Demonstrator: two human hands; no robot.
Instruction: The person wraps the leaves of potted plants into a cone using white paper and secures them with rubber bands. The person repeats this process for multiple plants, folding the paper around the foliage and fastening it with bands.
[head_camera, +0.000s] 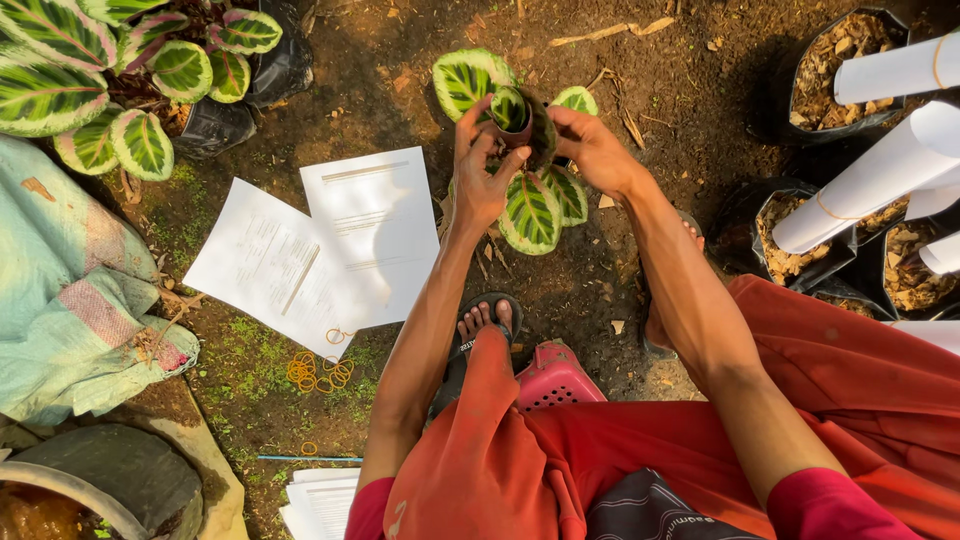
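Plant (530, 170) btwn both hands, papers (320, 250) left, bags (800, 235) right.

One view only: your head camera looks almost straight down past your knees at the dirt ground (620, 300). Close range, arm's reach. Your forearms enter from the bottom edge, reaching toward upper centre of the frame.
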